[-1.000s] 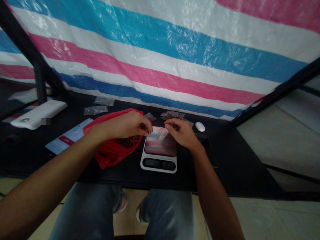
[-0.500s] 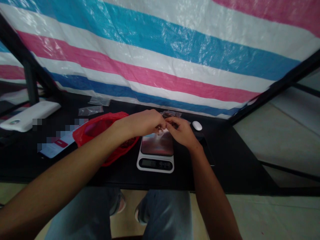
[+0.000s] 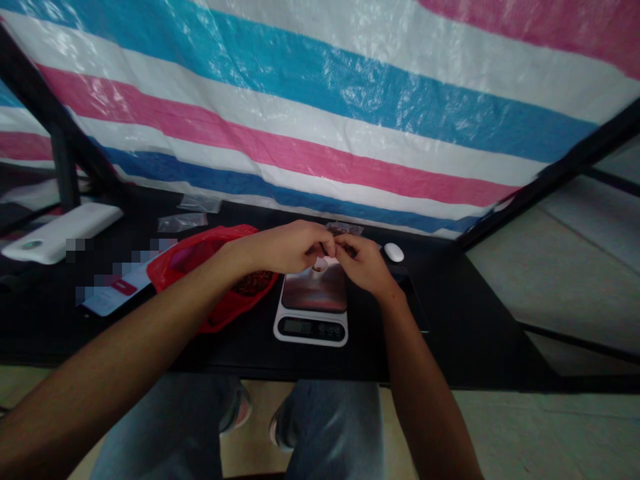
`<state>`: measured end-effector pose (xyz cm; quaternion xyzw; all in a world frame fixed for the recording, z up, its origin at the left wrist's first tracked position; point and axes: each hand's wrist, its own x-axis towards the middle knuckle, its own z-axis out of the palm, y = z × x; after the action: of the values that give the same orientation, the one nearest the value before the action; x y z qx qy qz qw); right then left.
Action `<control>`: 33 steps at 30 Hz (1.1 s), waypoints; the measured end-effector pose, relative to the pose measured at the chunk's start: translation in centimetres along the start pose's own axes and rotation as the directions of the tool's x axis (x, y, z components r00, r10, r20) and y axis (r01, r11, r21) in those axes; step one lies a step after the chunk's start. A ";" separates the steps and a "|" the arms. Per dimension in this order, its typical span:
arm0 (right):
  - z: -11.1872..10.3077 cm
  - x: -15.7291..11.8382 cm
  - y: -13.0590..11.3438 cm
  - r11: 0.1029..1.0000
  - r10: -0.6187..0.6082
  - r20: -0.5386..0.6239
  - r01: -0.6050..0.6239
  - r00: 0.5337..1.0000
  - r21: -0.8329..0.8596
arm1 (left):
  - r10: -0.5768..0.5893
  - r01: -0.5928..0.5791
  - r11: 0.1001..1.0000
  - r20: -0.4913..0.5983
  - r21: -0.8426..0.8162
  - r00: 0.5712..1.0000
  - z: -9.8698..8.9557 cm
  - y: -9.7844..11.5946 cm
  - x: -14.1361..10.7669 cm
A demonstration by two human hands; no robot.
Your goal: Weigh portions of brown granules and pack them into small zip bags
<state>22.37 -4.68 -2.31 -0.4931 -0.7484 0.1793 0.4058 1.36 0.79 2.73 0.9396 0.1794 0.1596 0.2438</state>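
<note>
Plastic cup (image 3: 319,265) between left hand (image 3: 280,248) and right hand (image 3: 361,264) (now closer).

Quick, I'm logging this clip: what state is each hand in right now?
Left hand: closed in a pinch above the small plastic cup; anything held is too small to tell.
Right hand: closed, fingers curled; cannot tell if holding anything.

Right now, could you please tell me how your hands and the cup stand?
Left hand and right hand pinched, fingertips meeting above small cup. Cup on scale. Red bag beside scale, left side.
</note>
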 end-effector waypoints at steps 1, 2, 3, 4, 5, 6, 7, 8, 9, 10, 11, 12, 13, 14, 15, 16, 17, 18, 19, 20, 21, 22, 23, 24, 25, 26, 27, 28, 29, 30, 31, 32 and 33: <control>0.1 0.0 0.1 1.000 -0.001 -0.004 0.001 1.000 -0.006 | 0.013 -0.013 1.000 -0.029 -0.003 1.000 -0.2 -0.1 -0.4; 0.1 0.0 0.2 1.000 -0.001 -0.009 0.001 1.000 -0.013 | 0.023 -0.023 1.000 -0.056 -0.004 0.998 -0.6 -0.2 -0.8; 0.2 0.0 0.2 1.000 0.000 -0.012 0.000 1.000 -0.021 | 0.028 -0.028 1.000 -0.073 -0.008 0.997 -0.9 -0.3 -1.3; 0.2 0.0 0.3 1.000 0.001 -0.014 -0.001 1.000 -0.028 | 0.025 -0.026 1.000 -0.081 -0.016 0.996 -1.3 -0.3 -1.8; 0.3 -0.1 0.4 0.999 -0.002 -0.014 0.001 1.000 -0.033 | 0.017 -0.019 0.999 -0.081 -0.028 0.997 -1.7 -0.3 -2.3; 0.4 -0.1 0.5 0.999 -0.005 -0.011 0.005 1.000 -0.038 | 0.006 -0.009 0.999 -0.078 -0.041 0.997 -1.9 -0.3 -2.7; 0.5 -0.1 0.5 0.999 -0.010 -0.007 0.009 1.000 -0.040 | -0.004 0.000 0.999 -0.078 -0.052 0.997 -2.1 -0.3 -2.9; 0.5 -0.1 0.5 0.999 -0.014 -0.003 0.014 1.000 -0.041 | -0.012 0.007 0.998 -0.082 -0.060 0.997 -2.1 -0.3 -3.1; 0.6 -0.1 0.5 0.999 -0.017 0.001 0.017 1.000 -0.040 | -0.016 0.010 0.997 -0.088 -0.071 0.996 -2.0 -0.4 -3.1; 0.6 -0.1 0.4 0.999 -0.018 0.004 0.018 1.000 -0.037 | -0.019 0.010 0.996 -0.096 -0.091 0.995 -1.8 -0.5 -2.9; 0.6 -0.1 0.4 0.999 -0.017 0.006 0.017 1.000 -0.032 | -0.021 0.008 0.992 -0.101 -0.122 0.995 -1.6 -0.6 -2.6; 0.6 0.0 0.3 1.000 -0.016 0.007 0.016 1.000 -0.026 | -0.023 0.006 0.986 -0.102 -0.165 0.994 -1.3 -0.7 -2.2; 0.6 0.0 0.2 1.000 -0.017 0.008 0.017 1.000 -0.021 | -0.023 0.002 0.977 -0.099 -0.214 0.995 -0.9 -0.8 -1.7; 0.5 0.0 0.2 1.000 -0.022 0.009 0.022 1.000 -0.014 | -0.021 -0.005 0.965 -0.094 -0.261 0.995 -0.6 -0.9 -1.2; 0.5 0.0 0.2 1.000 -0.030 0.010 0.030 1.000 -0.006 | -0.013 -0.013 0.954 -0.085 -0.298 0.996 -0.2 -0.9 -0.7; 0.4 0.0 0.3 0.999 -0.038 0.010 0.038 0.999 0.002 | 0.000 -0.023 0.947 -0.074 -0.319 0.997 0.1 -0.9 -0.3; 0.4 0.0 0.3 0.999 -0.043 0.009 0.043 0.999 0.010 | 0.013 -0.033 0.946 -0.062 -0.323 0.998 0.4 -1.0 0.1; 0.4 0.0 0.4 0.999 -0.045 0.006 0.045 0.999 0.017 | 0.027 -0.041 0.948 -0.050 -0.315 0.998 0.6 -1.0 0.4; 0.3 -0.1 0.5 0.999 -0.044 0.003 0.044 0.999 0.022 | 0.038 -0.049 0.952 -0.042 -0.302 0.998 0.9 -1.0 0.6; 0.3 -0.1 0.5 0.999 -0.042 0.002 0.042 0.999 0.021 | 0.046 -0.056 0.956 -0.039 -0.289 0.998 1.0 -1.0 0.8; 0.3 -0.1 0.5 0.999 -0.040 0.004 0.039 0.999 0.017 | 0.051 -0.061 0.959 -0.041 -0.279 0.998 1.1 -1.1 0.9; 0.3 -0.1 0.4 0.999 -0.038 0.007 0.037 0.999 0.012 | 0.055 -0.064 0.961 -0.041 -0.268 0.998 1.2 -1.1 0.9; 0.2 -0.1 0.3 0.999 -0.036 0.012 0.036 0.999 0.006 | 0.057 -0.066 0.964 -0.043 -0.257 0.997 1.2 -1.1 1.0; 0.2 0.0 0.2 0.999 -0.035 0.016 0.035 0.999 0.002 | 0.057 -0.065 0.968 -0.041 -0.241 0.998 1.1 -1.0 0.9; 0.2 0.0 0.0 0.999 -0.034 0.019 0.035 0.999 -0.002 | 0.054 -0.061 0.974 -0.039 -0.219 0.998 0.8 -0.9 0.8; 0.2 0.0 -0.1 0.999 -0.034 0.018 0.034 0.999 -0.005 | 0.047 -0.054 0.980 -0.039 -0.191 0.998 0.5 -0.6 0.7; 0.2 0.0 -0.1 0.999 -0.031 0.016 0.031 0.999 -0.010 | 0.037 -0.044 0.986 -0.045 -0.159 0.998 0.1 -0.4 0.4; 0.1 0.0 -0.2 1.000 -0.027 0.013 0.027 1.000 -0.016 | 0.025 -0.032 0.992 -0.056 -0.126 0.998 -0.4 0.0 -0.1; 0.1 0.0 -0.2 1.000 -0.021 0.008 0.021 1.000 -0.022 | 0.012 -0.018 0.995 -0.063 -0.095 0.998 -0.9 0.3 -0.6; 0.1 0.0 -0.1 1.000 -0.015 0.002 0.015 1.000 -0.027 | -0.004 0.000 0.998 -0.060 -0.062 0.998 -1.4 0.7 -1.3; 0.2 0.0 0.0 0.999 -0.010 -0.003 0.010 1.000 -0.031 | -0.030 0.029 0.999 -0.039 -0.028 0.999 -1.9 1.0 -2.1; 0.2 0.0 0.2 0.999 -0.005 -0.005 0.005 1.000 -0.034 | -0.066 0.066 0.998 0.008 0.006 0.998 -2.4 1.3 -2.9; 0.3 0.0 0.3 0.999 -0.004 -0.003 0.004 1.000 -0.037 | -0.131 0.127 0.990 0.077 0.059 0.988 -2.7 1.5 -3.7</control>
<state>22.36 -4.49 -2.68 -0.4994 -0.7518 0.1641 0.3981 -2.58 -0.86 4.91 0.9379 0.2341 0.1005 0.2354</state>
